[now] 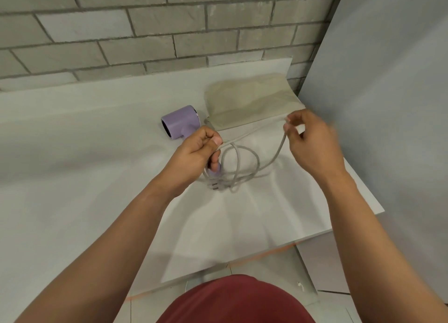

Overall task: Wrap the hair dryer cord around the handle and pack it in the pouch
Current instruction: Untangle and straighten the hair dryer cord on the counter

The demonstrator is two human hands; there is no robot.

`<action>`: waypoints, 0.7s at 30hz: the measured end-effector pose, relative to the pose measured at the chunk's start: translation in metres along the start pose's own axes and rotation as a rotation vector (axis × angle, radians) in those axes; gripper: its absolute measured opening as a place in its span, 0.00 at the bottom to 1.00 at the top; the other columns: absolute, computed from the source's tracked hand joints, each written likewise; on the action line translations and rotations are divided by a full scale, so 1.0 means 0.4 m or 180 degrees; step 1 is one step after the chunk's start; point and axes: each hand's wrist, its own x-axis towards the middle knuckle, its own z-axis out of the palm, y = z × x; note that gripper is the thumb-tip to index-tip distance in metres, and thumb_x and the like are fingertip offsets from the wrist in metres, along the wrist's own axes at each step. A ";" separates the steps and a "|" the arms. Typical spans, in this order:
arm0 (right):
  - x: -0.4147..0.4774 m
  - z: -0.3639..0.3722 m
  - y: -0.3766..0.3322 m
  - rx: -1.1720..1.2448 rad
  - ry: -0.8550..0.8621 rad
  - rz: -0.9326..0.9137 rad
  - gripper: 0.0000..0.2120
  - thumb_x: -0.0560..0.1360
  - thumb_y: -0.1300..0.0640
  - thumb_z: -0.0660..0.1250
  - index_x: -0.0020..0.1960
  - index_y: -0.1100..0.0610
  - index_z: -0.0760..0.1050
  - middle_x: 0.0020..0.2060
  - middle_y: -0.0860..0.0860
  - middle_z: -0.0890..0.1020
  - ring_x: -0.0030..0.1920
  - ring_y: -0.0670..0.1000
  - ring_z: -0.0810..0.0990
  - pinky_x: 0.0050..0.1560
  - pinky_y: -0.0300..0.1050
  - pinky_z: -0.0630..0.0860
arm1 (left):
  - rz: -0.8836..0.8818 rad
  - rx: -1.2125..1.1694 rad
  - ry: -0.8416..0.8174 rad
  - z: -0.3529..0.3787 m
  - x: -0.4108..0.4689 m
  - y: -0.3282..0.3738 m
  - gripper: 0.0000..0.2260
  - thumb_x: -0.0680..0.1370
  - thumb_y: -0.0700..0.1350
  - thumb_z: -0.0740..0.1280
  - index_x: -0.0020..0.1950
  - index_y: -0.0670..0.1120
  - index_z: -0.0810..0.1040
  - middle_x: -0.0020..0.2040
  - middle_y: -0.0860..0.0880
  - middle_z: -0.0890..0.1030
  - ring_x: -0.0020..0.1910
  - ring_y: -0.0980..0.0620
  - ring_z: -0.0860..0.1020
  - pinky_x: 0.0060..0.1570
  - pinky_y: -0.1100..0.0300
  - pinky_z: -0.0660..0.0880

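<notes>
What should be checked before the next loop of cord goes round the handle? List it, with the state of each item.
1. Left hand gripping the handle: ok, fist closed round it.
2. Right hand holding the cord: ok, pinched at the fingertips.
3. Cord free of knots: cannot tell, the loops overlap below the handle.
4. Plug clear of the loops: not ok, it lies among them.
5. Dryer steady: ok, its head rests on the counter.
6. Pouch open and ready: cannot tell, it lies flat behind the hands.
</notes>
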 end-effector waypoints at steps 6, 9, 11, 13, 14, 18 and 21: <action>-0.067 0.037 -0.095 -0.0331 -0.0164 -0.2055 0.24 0.80 0.55 0.69 0.75 0.49 0.71 0.65 0.48 0.78 0.59 0.55 0.77 0.45 0.50 0.81 | 0.0054 0.0031 -0.0059 0.010 0.006 0.020 0.08 0.87 0.43 0.61 0.52 0.41 0.73 0.33 0.50 0.75 0.33 0.50 0.73 0.36 0.61 0.73; -0.066 0.073 -0.118 -0.0509 0.0091 -0.2328 0.13 0.81 0.50 0.70 0.64 0.51 0.81 0.51 0.48 0.83 0.49 0.54 0.80 0.32 0.50 0.80 | 0.0157 -0.0026 -0.0132 0.011 0.005 0.032 0.09 0.87 0.43 0.60 0.54 0.37 0.73 0.33 0.47 0.76 0.34 0.49 0.74 0.36 0.59 0.73; -0.055 0.079 -0.117 -0.0535 0.0301 -0.2339 0.10 0.82 0.49 0.68 0.58 0.53 0.83 0.46 0.49 0.83 0.45 0.55 0.82 0.28 0.51 0.79 | 0.0146 -0.0097 -0.0134 0.008 0.005 0.034 0.09 0.87 0.43 0.60 0.52 0.39 0.73 0.34 0.47 0.77 0.35 0.48 0.76 0.38 0.58 0.75; -0.050 0.076 -0.108 -0.0563 0.0401 -0.2318 0.09 0.82 0.52 0.68 0.56 0.54 0.84 0.46 0.51 0.83 0.45 0.56 0.82 0.27 0.52 0.78 | 0.0077 -0.0243 -0.0112 0.001 0.011 0.027 0.08 0.87 0.42 0.60 0.51 0.41 0.74 0.35 0.47 0.79 0.36 0.48 0.78 0.42 0.56 0.76; -0.047 0.068 -0.105 -0.0508 0.0475 -0.2229 0.08 0.82 0.53 0.68 0.56 0.55 0.83 0.47 0.52 0.82 0.46 0.56 0.82 0.29 0.52 0.79 | 0.0041 -0.0315 -0.0094 -0.003 0.015 0.020 0.08 0.87 0.42 0.60 0.50 0.42 0.74 0.35 0.47 0.80 0.37 0.48 0.79 0.43 0.56 0.77; -0.015 0.018 -0.098 0.0296 0.1125 -0.1744 0.09 0.84 0.57 0.67 0.53 0.61 0.83 0.46 0.54 0.83 0.41 0.46 0.76 0.42 0.40 0.76 | 0.0032 -0.0459 -0.0098 -0.016 0.017 -0.007 0.08 0.87 0.42 0.60 0.50 0.44 0.75 0.39 0.46 0.82 0.44 0.47 0.82 0.49 0.57 0.79; -0.007 -0.013 -0.107 0.0535 0.1421 -0.1573 0.08 0.84 0.60 0.68 0.52 0.65 0.82 0.46 0.56 0.82 0.42 0.44 0.73 0.45 0.32 0.70 | 0.0263 -0.0193 -0.0216 -0.006 0.018 -0.006 0.08 0.87 0.41 0.60 0.50 0.45 0.75 0.40 0.45 0.83 0.46 0.48 0.83 0.55 0.59 0.79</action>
